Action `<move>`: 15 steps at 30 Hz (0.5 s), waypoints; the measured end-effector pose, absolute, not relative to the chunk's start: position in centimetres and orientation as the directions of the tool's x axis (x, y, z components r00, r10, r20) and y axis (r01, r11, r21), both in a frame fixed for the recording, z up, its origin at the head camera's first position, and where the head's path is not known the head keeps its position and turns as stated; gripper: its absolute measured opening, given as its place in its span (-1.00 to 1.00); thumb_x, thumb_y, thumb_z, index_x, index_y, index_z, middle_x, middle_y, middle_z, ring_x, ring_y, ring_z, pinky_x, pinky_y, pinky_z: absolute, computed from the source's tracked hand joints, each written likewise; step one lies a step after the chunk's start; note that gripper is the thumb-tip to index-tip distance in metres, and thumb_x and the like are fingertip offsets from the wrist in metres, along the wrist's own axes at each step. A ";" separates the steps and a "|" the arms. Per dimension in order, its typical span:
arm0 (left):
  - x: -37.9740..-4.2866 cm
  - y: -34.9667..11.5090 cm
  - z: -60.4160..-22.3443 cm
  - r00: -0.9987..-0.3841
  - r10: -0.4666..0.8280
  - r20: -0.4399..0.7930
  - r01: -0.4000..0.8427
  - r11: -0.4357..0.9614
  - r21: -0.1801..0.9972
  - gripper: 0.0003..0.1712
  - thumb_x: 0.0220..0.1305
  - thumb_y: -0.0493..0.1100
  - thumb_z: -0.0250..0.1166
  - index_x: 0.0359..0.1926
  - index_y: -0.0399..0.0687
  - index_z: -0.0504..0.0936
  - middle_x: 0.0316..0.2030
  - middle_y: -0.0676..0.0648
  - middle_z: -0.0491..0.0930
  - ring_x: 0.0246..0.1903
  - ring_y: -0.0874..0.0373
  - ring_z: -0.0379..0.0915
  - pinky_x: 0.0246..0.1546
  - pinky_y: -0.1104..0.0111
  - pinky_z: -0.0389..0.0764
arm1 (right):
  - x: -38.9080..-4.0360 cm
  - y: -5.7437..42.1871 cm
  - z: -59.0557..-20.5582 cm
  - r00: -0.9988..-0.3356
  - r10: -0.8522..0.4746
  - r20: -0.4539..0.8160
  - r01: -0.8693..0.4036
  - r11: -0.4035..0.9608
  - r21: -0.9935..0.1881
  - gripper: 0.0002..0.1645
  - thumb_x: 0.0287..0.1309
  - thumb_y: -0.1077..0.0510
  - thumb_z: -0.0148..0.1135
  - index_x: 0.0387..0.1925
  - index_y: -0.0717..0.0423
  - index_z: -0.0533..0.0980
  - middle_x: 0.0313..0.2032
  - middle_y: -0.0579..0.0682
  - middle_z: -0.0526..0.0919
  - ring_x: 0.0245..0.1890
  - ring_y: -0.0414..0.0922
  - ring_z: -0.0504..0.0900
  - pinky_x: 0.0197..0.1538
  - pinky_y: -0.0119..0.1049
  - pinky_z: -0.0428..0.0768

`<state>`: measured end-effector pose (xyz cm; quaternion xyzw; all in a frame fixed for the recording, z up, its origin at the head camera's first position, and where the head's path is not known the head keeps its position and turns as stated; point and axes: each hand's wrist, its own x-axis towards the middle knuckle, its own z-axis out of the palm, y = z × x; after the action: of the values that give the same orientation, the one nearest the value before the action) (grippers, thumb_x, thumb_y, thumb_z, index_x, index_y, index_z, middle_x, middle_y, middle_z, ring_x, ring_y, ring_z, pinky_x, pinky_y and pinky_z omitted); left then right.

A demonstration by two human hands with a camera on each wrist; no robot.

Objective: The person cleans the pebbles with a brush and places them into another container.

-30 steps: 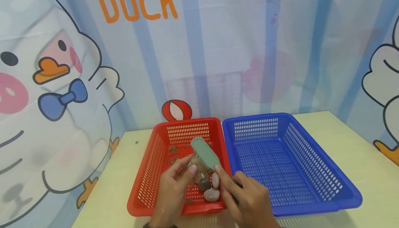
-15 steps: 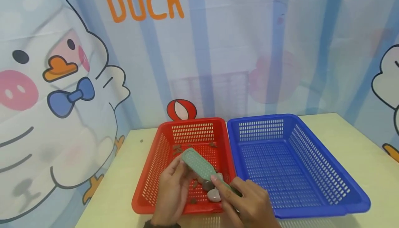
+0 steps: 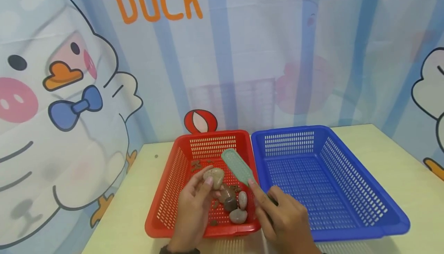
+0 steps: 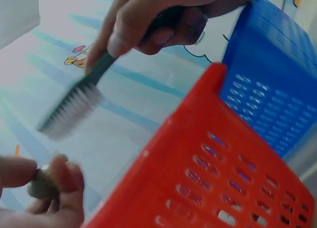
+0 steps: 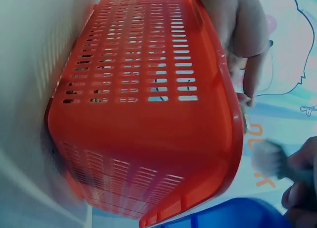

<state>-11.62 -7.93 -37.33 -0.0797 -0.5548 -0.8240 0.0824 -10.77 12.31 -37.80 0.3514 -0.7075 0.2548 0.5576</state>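
Over the red basket [image 3: 160,192], my left hand [image 3: 192,204] holds a tan stone [image 3: 216,177] between thumb and fingers. My right hand [image 3: 286,219] grips the handle of a green brush [image 3: 237,165], index finger laid along its back. White bristles [image 4: 74,112] face down in the left wrist view, apart from the stone. Below the hands in the red basket lie a dark stone [image 3: 230,204], a pale oval stone [image 3: 242,200], a grey stone [image 3: 238,216] and a brown stone [image 3: 227,193]. Part of the held stone is hidden by my fingers.
A blue basket [image 3: 390,223] stands against the red one on the right, its bottom grid showing. Brown crumbs [image 3: 196,164] lie scattered in the red basket. Both stand on a pale table [image 3: 118,215], with a printed duck curtain [image 3: 243,46] behind.
The brush was over the stone, covering it half a second ago; it has moved up and right, away from it. The tan stone now shows in my left hand, tilted upward.
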 end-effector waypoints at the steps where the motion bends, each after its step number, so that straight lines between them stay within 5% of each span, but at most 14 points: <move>1: -11.7 -8.0 -37.3 -0.973 -0.086 0.213 0.229 -0.390 0.892 -0.49 0.48 -0.14 0.22 0.28 -0.37 0.38 0.04 -0.29 0.47 -0.15 0.00 0.51 -0.10 0.30 0.61 | -10.8 12.3 -37.7 -0.115 -0.216 0.970 -0.797 0.603 0.040 -0.55 0.51 0.06 -0.08 0.02 0.17 0.68 -0.57 -0.16 0.23 -0.60 -0.40 -0.02 -0.61 -0.59 -0.02; 7: -11.8 -8.2 -37.4 -0.968 -0.135 0.210 0.248 -0.412 0.877 -0.53 0.44 -0.25 0.23 0.28 -0.33 0.38 0.14 -0.25 0.50 0.06 -0.02 0.48 0.11 0.21 0.52 | -10.3 11.5 -37.3 -0.011 -0.262 0.965 -0.877 0.466 0.117 -0.58 0.48 0.10 -0.03 -0.07 0.24 0.71 -0.57 -0.16 0.25 -0.60 -0.42 -0.02 -0.57 -0.62 -0.04; 15: -11.3 -8.0 -37.3 -0.962 0.019 0.271 0.254 -0.282 0.925 -0.46 0.32 -0.33 0.30 0.30 -0.22 0.43 0.19 -0.26 0.49 0.21 -0.09 0.42 0.14 0.17 0.51 | -10.3 11.5 -37.6 -0.054 -0.291 0.955 -0.859 0.501 0.104 -0.54 0.50 0.08 -0.07 -0.08 0.20 0.72 -0.56 -0.16 0.20 -0.56 -0.42 -0.10 -0.57 -0.60 -0.08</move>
<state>-11.29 -7.97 -37.31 -0.1152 -0.5944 -0.7924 0.0741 -10.30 11.47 -37.58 0.4248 -0.6768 0.2626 0.5409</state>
